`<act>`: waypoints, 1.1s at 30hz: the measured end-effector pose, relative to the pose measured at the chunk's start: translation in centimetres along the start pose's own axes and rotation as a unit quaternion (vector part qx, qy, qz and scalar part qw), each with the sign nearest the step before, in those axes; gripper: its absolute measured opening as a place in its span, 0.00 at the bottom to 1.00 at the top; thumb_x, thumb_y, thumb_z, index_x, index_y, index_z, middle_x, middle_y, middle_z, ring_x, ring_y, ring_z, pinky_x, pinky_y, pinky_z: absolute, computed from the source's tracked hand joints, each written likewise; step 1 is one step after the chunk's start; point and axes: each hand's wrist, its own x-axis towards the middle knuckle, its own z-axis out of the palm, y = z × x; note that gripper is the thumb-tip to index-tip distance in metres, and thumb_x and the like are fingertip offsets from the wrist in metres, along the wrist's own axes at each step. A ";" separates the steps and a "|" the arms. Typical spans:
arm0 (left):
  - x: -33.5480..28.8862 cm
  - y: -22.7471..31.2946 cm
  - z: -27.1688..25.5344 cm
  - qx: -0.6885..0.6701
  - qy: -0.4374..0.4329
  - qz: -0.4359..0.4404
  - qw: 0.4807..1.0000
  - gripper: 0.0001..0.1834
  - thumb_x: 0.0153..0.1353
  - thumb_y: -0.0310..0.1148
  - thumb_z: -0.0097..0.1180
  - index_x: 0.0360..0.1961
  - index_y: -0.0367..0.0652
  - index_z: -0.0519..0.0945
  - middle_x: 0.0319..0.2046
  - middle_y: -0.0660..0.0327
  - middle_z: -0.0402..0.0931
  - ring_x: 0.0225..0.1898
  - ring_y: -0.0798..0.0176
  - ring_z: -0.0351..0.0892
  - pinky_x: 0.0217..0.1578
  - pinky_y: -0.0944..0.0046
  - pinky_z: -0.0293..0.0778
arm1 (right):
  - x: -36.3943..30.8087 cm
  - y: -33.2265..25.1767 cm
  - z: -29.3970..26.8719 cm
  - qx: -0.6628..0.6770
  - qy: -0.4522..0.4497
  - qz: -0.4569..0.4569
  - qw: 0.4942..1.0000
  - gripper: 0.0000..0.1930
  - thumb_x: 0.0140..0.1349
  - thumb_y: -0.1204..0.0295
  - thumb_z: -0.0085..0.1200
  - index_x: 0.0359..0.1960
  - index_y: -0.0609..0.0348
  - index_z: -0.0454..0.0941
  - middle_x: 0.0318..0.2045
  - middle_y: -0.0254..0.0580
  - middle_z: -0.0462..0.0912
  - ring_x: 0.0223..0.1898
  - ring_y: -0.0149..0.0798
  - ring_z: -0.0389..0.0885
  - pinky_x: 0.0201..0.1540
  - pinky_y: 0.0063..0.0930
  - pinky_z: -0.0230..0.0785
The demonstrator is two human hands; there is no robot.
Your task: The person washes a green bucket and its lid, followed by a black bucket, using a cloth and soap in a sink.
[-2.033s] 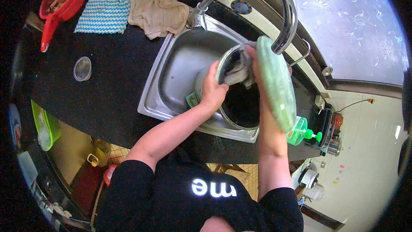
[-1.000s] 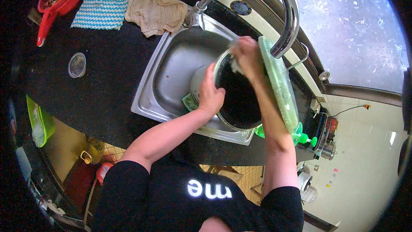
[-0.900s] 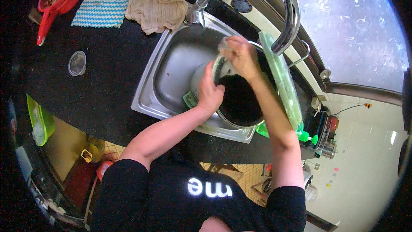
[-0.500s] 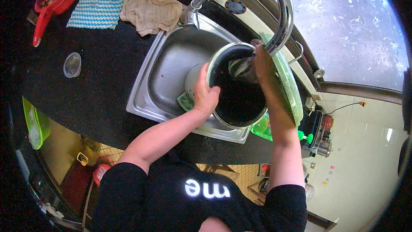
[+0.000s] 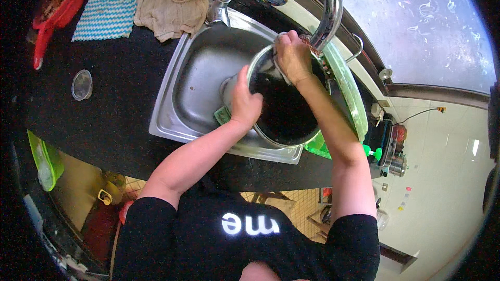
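Note:
A deep round pot (image 5: 289,117) with a dark inside and a pale rim stands tilted over the right part of the steel sink (image 5: 165,105), its mouth turned toward me. My left hand (image 5: 247,103) grips the pot's left side, thumb over the rim and fingers on the outer wall. At the far rim, my right hand (image 5: 292,57) is closed on a greyish cloth (image 5: 282,68), pressing it against the edge. Most of the cloth is hidden under the fingers. The curved chrome faucet (image 5: 333,13) arches just beyond my right hand.
A green rimmed item (image 5: 353,91) leans right of the pot by the window. Left on the black counter (image 5: 120,93) lie a beige cloth (image 5: 172,10), a blue-striped cloth (image 5: 107,10), a red strainer (image 5: 61,13) and a small clear cup (image 5: 82,85). A green packet (image 5: 222,115) sits in the sink.
My right hand has moved with the cloth from the pot's inner right side up and left to its far rim. My left hand keeps its hold on the pot.

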 end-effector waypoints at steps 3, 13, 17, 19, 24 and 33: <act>-0.4 0.7 -0.4 -0.009 -0.022 -0.081 0.996 0.34 0.41 0.16 0.47 0.55 0.38 0.62 0.41 0.46 0.74 0.44 0.47 0.74 0.47 0.58 0.67 | -2.7 2.4 0.2 0.102 -0.058 0.099 0.988 0.07 0.56 0.70 0.46 0.34 0.58 0.70 0.35 0.50 0.73 0.37 0.55 0.74 0.37 0.42 0.68; -1.1 -1.2 1.4 -0.091 0.017 -0.077 0.993 0.33 0.40 0.16 0.49 0.54 0.39 0.65 0.42 0.48 0.73 0.45 0.49 0.74 0.48 0.60 0.67 | -14.9 19.1 4.7 -0.186 -0.033 0.127 0.974 0.07 0.53 0.70 0.47 0.31 0.59 0.75 0.33 0.54 0.77 0.32 0.56 0.78 0.33 0.48 0.71; -1.1 -0.6 1.2 -0.051 0.037 -0.071 0.995 0.32 0.39 0.16 0.49 0.52 0.38 0.66 0.40 0.48 0.74 0.43 0.49 0.75 0.47 0.59 0.68 | -14.1 14.0 -1.2 -0.185 -0.120 0.152 0.963 0.08 0.50 0.69 0.49 0.21 0.59 0.76 0.24 0.54 0.77 0.24 0.54 0.77 0.27 0.47 0.69; -0.9 -1.1 1.2 -0.066 0.028 -0.082 0.994 0.31 0.39 0.16 0.49 0.52 0.38 0.66 0.40 0.48 0.75 0.43 0.49 0.75 0.46 0.59 0.68 | -15.8 14.1 -2.1 -0.413 -0.092 -0.114 0.899 0.09 0.50 0.67 0.46 0.18 0.56 0.74 0.19 0.48 0.72 0.19 0.48 0.72 0.22 0.42 0.64; -0.8 -0.9 1.4 -0.053 0.029 -0.068 0.996 0.31 0.39 0.18 0.51 0.51 0.41 0.68 0.35 0.47 0.77 0.39 0.47 0.76 0.45 0.58 0.68 | -19.3 14.5 -2.4 -0.609 0.069 -0.282 0.738 0.11 0.51 0.66 0.45 0.18 0.56 0.76 0.19 0.49 0.72 0.25 0.49 0.73 0.31 0.42 0.65; -0.1 -1.3 0.9 -0.026 0.004 -0.084 0.996 0.31 0.39 0.19 0.52 0.51 0.42 0.68 0.35 0.47 0.77 0.40 0.47 0.77 0.45 0.58 0.68 | -20.4 9.5 -4.1 -0.631 0.034 -0.268 0.727 0.16 0.53 0.68 0.44 0.39 0.66 0.75 0.37 0.58 0.76 0.37 0.57 0.76 0.47 0.44 0.68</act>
